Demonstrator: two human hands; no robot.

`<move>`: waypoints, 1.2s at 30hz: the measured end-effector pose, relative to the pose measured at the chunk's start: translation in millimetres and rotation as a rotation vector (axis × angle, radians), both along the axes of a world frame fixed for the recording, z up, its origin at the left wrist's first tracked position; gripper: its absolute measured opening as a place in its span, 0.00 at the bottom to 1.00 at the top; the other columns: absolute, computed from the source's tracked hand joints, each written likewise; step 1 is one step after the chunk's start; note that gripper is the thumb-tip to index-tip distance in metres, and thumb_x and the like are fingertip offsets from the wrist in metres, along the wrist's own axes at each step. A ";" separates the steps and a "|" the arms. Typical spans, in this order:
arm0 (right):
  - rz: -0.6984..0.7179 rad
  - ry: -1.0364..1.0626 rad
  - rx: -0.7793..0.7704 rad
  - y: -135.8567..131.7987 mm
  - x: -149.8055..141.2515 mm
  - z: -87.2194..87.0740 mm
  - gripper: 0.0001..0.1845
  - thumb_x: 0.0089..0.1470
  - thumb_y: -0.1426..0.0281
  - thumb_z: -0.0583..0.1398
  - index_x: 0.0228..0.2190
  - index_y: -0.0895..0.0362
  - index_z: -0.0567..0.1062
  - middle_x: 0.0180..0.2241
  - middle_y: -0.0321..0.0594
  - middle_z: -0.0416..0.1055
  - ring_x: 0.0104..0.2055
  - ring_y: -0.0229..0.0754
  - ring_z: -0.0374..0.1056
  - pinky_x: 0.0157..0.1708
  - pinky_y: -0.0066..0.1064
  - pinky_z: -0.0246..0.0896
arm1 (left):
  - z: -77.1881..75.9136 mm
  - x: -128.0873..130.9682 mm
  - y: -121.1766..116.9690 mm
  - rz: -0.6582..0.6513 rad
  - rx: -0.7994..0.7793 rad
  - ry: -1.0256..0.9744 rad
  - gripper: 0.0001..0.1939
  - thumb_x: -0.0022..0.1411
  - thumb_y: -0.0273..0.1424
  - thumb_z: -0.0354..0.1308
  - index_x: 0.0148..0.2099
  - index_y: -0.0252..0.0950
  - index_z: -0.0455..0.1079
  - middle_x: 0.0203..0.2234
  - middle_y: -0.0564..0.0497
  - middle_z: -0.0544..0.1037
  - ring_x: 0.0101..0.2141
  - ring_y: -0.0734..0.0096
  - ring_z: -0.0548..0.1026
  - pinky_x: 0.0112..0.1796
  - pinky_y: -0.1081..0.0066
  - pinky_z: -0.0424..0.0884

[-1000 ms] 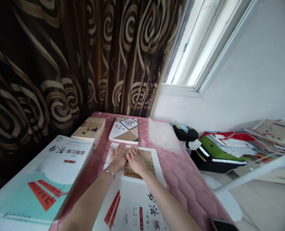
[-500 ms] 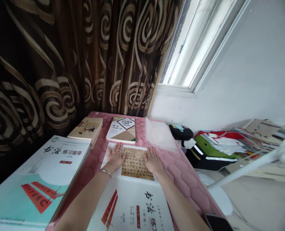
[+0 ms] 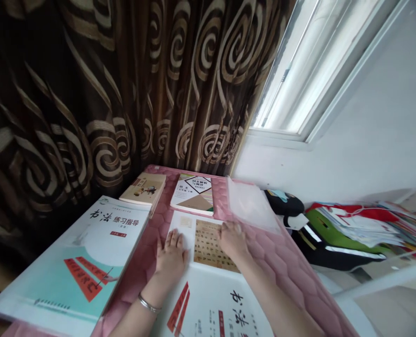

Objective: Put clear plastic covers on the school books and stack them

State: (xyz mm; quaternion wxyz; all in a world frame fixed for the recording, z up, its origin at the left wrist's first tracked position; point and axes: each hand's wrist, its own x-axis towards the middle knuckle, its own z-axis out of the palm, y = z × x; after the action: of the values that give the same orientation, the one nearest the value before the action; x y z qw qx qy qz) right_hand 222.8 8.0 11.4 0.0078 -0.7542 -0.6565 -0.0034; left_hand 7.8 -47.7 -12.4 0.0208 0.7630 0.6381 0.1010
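Observation:
A calligraphy book [image 3: 208, 299] lies in front of me with its printed outside up. A panel with a brown block of handwritten characters [image 3: 211, 248] forms its far part. My left hand [image 3: 172, 256], a silver bangle on its wrist, rests on the panel's left side, fingers spread. At the panel's right edge is my right hand [image 3: 233, 239], its fingers bent and bunched against the paper; the fingertips are partly blurred. Left of my hands sits a larger stack topped by a calligraphy practice guide [image 3: 88, 252].
Beyond the book are a white-and-tan textbook [image 3: 193, 193], small beige books [image 3: 142, 188] and a translucent plastic sheet [image 3: 251, 203] on the pink quilted cover [image 3: 285, 262]. To the right stand a black-and-green bag [image 3: 334, 238] and piled papers. A patterned curtain [image 3: 179, 84] hangs behind.
My left hand has slid nearer to me along the panel's left side, uncovering a pale square. My right hand has gone from flat to bent fingers. The view has shifted left.

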 end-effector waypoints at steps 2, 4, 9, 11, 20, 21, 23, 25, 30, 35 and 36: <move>0.149 0.057 0.082 2.1 -28.2 3.6 0.25 0.63 0.60 0.48 0.50 0.63 0.73 0.57 0.58 0.64 0.59 0.57 0.59 0.54 0.46 0.54 | -2.1 1.8 2.1 0.005 0.006 -0.013 0.27 0.67 0.35 0.43 0.66 0.37 0.57 0.66 0.45 0.55 0.65 0.55 0.56 0.62 0.41 0.48; 0.221 0.148 0.108 6.9 -59.5 3.8 0.22 0.62 0.57 0.51 0.43 0.60 0.75 0.51 0.54 0.69 0.53 0.53 0.64 0.51 0.39 0.57 | -2.3 2.7 2.9 0.002 0.006 -0.022 0.27 0.68 0.36 0.42 0.67 0.37 0.56 0.67 0.45 0.54 0.65 0.55 0.55 0.61 0.41 0.49; 0.232 0.277 0.092 32.8 -118.0 1.9 0.24 0.52 0.48 0.60 0.36 0.56 0.77 0.44 0.48 0.75 0.50 0.50 0.67 0.47 0.34 0.60 | 1.3 2.5 2.0 -0.002 -0.046 -0.015 0.27 0.69 0.37 0.40 0.66 0.36 0.58 0.65 0.43 0.58 0.65 0.54 0.55 0.62 0.41 0.46; 0.176 0.268 0.047 47.9 -127.2 3.2 0.26 0.49 0.47 0.62 0.36 0.56 0.78 0.44 0.49 0.76 0.50 0.51 0.69 0.46 0.34 0.60 | 0.7 2.6 2.3 -0.001 -0.063 -0.020 0.27 0.68 0.37 0.40 0.66 0.36 0.58 0.66 0.43 0.57 0.65 0.54 0.55 0.62 0.41 0.46; -0.035 0.256 -0.001 99.1 -135.8 -3.1 0.29 0.58 0.49 0.55 0.39 0.62 0.80 0.39 0.60 0.78 0.45 0.55 0.75 0.41 0.38 0.65 | -7.8 2.8 2.1 0.000 -0.026 -0.037 0.27 0.68 0.39 0.43 0.67 0.40 0.57 0.66 0.46 0.58 0.64 0.53 0.56 0.61 0.42 0.51; -0.044 0.254 -0.001 100.0 -136.7 -3.8 0.29 0.59 0.49 0.54 0.40 0.62 0.79 0.40 0.61 0.77 0.45 0.55 0.75 0.41 0.38 0.65 | -6.4 2.5 1.7 0.003 -0.034 -0.046 0.27 0.68 0.39 0.42 0.67 0.40 0.57 0.66 0.46 0.58 0.64 0.53 0.55 0.61 0.42 0.51; -0.042 0.253 -0.008 99.0 -137.3 -3.9 0.29 0.59 0.50 0.52 0.40 0.62 0.79 0.40 0.60 0.77 0.45 0.55 0.74 0.42 0.38 0.65 | -2.1 1.8 0.6 0.006 -0.048 -0.065 0.27 0.68 0.41 0.42 0.66 0.40 0.57 0.66 0.46 0.58 0.65 0.53 0.54 0.61 0.42 0.50; -0.005 0.254 -0.023 94.6 -135.7 -2.9 0.28 0.59 0.51 0.53 0.40 0.61 0.79 0.40 0.58 0.78 0.46 0.54 0.74 0.43 0.38 0.64 | 3.4 1.2 -0.1 0.005 -0.061 -0.088 0.28 0.68 0.42 0.43 0.66 0.40 0.57 0.66 0.47 0.59 0.65 0.54 0.54 0.62 0.42 0.49; 0.164 0.270 -0.069 71.8 -125.8 -0.4 0.24 0.47 0.48 0.63 0.35 0.54 0.79 0.41 0.45 0.78 0.47 0.49 0.72 0.44 0.33 0.61 | 13.1 0.8 0.4 0.007 -0.118 -0.125 0.28 0.68 0.41 0.43 0.66 0.37 0.58 0.65 0.44 0.59 0.65 0.54 0.54 0.62 0.42 0.46; 0.201 0.273 -0.073 59.4 -124.5 2.1 0.23 0.42 0.47 0.65 0.30 0.52 0.80 0.40 0.40 0.78 0.44 0.47 0.72 0.41 0.31 0.61 | 7.4 1.5 1.4 0.012 -0.080 -0.104 0.26 0.68 0.39 0.43 0.65 0.40 0.60 0.65 0.45 0.60 0.64 0.53 0.56 0.62 0.41 0.47; 0.192 0.268 -0.065 60.9 -125.6 2.8 0.23 0.42 0.47 0.65 0.29 0.53 0.80 0.40 0.42 0.79 0.44 0.48 0.72 0.41 0.31 0.61 | 5.2 1.5 1.3 0.010 -0.064 -0.092 0.26 0.68 0.39 0.43 0.65 0.40 0.60 0.65 0.45 0.61 0.64 0.53 0.56 0.62 0.41 0.47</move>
State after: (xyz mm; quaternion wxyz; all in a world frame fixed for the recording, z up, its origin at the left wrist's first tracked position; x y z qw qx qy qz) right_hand 97.1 68.9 14.2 0.0715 -0.6815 -0.7185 0.1192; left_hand 9.3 -46.5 -7.2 0.0740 0.7534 0.6430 0.1158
